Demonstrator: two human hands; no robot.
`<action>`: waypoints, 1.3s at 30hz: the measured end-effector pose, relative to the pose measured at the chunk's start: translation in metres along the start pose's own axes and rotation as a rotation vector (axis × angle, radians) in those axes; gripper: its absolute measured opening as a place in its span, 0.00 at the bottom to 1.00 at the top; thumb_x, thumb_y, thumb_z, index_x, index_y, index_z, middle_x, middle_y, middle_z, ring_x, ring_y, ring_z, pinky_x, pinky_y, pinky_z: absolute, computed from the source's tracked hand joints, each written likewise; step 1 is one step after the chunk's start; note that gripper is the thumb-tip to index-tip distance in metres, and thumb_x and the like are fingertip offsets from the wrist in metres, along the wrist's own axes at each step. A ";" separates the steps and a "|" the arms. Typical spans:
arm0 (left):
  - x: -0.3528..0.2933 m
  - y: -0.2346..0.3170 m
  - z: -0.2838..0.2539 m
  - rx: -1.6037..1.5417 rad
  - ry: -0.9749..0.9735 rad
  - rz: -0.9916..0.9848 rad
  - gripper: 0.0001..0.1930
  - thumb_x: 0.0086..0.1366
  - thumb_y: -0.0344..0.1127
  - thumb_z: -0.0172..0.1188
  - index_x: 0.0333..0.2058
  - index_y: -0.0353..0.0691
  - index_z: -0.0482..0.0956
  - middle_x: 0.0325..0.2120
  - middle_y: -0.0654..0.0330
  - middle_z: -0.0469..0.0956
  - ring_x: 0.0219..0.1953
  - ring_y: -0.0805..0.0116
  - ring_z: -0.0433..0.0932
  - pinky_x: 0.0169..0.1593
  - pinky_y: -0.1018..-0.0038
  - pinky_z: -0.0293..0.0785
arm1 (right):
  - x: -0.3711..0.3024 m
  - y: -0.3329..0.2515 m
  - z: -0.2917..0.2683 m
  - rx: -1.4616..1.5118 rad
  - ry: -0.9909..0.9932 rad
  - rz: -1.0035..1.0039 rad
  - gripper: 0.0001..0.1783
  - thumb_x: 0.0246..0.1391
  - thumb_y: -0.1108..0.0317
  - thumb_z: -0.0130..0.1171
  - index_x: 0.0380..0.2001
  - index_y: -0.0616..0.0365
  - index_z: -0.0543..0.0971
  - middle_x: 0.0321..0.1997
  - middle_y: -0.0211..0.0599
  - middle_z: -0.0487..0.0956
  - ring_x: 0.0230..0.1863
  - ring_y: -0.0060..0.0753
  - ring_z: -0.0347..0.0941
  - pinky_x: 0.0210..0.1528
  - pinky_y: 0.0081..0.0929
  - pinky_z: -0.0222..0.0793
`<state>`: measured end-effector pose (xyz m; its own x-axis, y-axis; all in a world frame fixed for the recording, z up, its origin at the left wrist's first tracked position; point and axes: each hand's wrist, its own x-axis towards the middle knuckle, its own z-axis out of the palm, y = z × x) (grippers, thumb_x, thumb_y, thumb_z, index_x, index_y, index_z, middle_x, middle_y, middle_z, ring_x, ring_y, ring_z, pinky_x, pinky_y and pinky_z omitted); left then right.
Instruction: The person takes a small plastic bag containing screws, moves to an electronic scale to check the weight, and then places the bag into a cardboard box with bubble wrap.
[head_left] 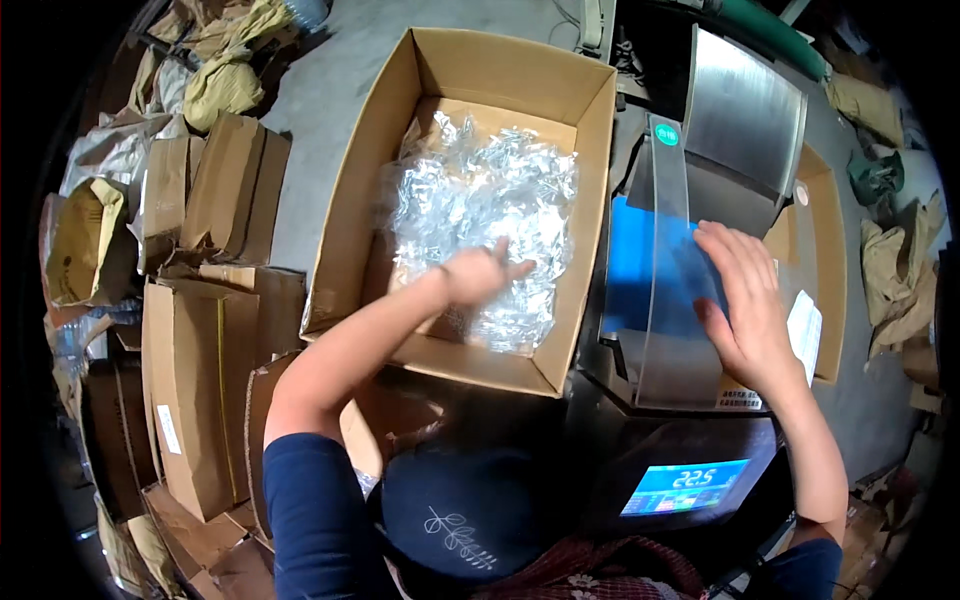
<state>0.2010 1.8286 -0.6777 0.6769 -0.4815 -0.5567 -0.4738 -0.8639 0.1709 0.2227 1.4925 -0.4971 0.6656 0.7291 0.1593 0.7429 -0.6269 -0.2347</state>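
My left hand [475, 277] is over a large open cardboard box [345, 235], slightly blurred, with two fingers stretched apart and no object visible in them. Just beneath it, many small clear plastic bags [480, 190] with shiny silvery contents lie heaped in the box; their exact kind is too small to make out. My right hand [745, 300] is open, its fingers straight and close together, resting at the edge of a clear plastic guard [672, 290] on a machine. Behind that guard shows a blue surface [628, 265].
A lit display [685, 487] faces me on the machine's near side. Its shiny metal chute [745, 115] rises at the back, with another cardboard box [825, 260] to the right. Cardboard boxes [200, 390] and sacks [222, 88] crowd the left side.
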 end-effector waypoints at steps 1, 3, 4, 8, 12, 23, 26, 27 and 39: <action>-0.009 -0.012 0.003 0.005 -0.015 -0.012 0.41 0.59 0.19 0.48 0.72 0.53 0.52 0.64 0.32 0.58 0.51 0.41 0.79 0.35 0.68 0.83 | 0.002 -0.001 0.003 0.008 0.016 -0.007 0.36 0.44 0.75 0.62 0.60 0.58 0.67 0.63 0.48 0.68 0.64 0.57 0.62 0.68 0.48 0.54; -0.027 -0.037 0.010 -0.548 0.230 0.003 0.39 0.54 0.17 0.44 0.67 0.52 0.65 0.59 0.41 0.70 0.51 0.47 0.80 0.51 0.66 0.79 | 0.002 -0.001 0.003 0.006 0.049 -0.011 0.38 0.42 0.77 0.65 0.60 0.57 0.67 0.63 0.47 0.69 0.63 0.56 0.63 0.68 0.48 0.56; -0.036 -0.037 0.009 -0.646 0.334 -0.083 0.34 0.54 0.17 0.42 0.60 0.45 0.75 0.55 0.51 0.77 0.48 0.57 0.82 0.57 0.67 0.74 | 0.001 0.001 0.005 -0.010 0.055 -0.019 0.37 0.42 0.77 0.64 0.60 0.57 0.67 0.63 0.47 0.69 0.63 0.56 0.63 0.68 0.48 0.55; -0.053 -0.046 0.023 -1.419 0.462 -0.276 0.20 0.59 0.26 0.45 0.44 0.40 0.85 0.39 0.60 0.83 0.36 0.69 0.77 0.42 0.74 0.74 | 0.001 0.003 0.007 -0.005 0.066 -0.025 0.37 0.43 0.77 0.64 0.60 0.58 0.67 0.62 0.48 0.70 0.63 0.56 0.64 0.68 0.49 0.55; -0.062 -0.055 0.035 -1.634 0.655 -0.355 0.11 0.58 0.27 0.46 0.27 0.38 0.80 0.24 0.59 0.79 0.28 0.71 0.75 0.35 0.76 0.71 | 0.000 0.003 0.008 -0.010 0.082 -0.053 0.35 0.45 0.75 0.62 0.60 0.59 0.68 0.61 0.49 0.70 0.62 0.56 0.64 0.68 0.49 0.54; -0.075 -0.032 0.044 -0.564 0.180 -0.509 0.23 0.58 0.50 0.63 0.39 0.33 0.83 0.32 0.49 0.84 0.38 0.57 0.83 0.43 0.64 0.76 | -0.001 0.000 0.004 0.026 0.078 -0.051 0.33 0.51 0.74 0.60 0.62 0.59 0.67 0.62 0.50 0.70 0.62 0.57 0.64 0.67 0.48 0.55; -0.131 -0.016 0.004 -1.068 0.493 -0.471 0.11 0.58 0.39 0.58 0.29 0.35 0.80 0.25 0.62 0.78 0.30 0.72 0.75 0.37 0.73 0.70 | -0.005 0.000 0.007 0.018 0.114 -0.054 0.34 0.50 0.75 0.63 0.62 0.57 0.68 0.61 0.48 0.70 0.62 0.55 0.64 0.65 0.47 0.58; -0.161 -0.010 -0.009 -1.219 0.545 -0.426 0.09 0.58 0.36 0.58 0.24 0.35 0.77 0.21 0.68 0.74 0.27 0.78 0.70 0.33 0.77 0.66 | -0.006 0.001 0.008 0.017 0.123 -0.047 0.34 0.49 0.75 0.64 0.61 0.56 0.68 0.61 0.47 0.70 0.61 0.55 0.64 0.64 0.46 0.60; -0.253 0.065 -0.058 -0.805 0.166 -0.459 0.15 0.61 0.38 0.68 0.40 0.31 0.81 0.35 0.55 0.82 0.34 0.71 0.81 0.41 0.72 0.78 | -0.004 0.010 0.008 0.034 0.135 -0.073 0.32 0.51 0.71 0.64 0.60 0.64 0.69 0.60 0.53 0.71 0.60 0.58 0.65 0.63 0.46 0.61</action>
<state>0.0321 1.8856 -0.4782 0.8019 -0.0303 -0.5967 0.3488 -0.7870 0.5088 0.2264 1.4856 -0.5076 0.6151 0.7275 0.3041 0.7884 -0.5623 -0.2494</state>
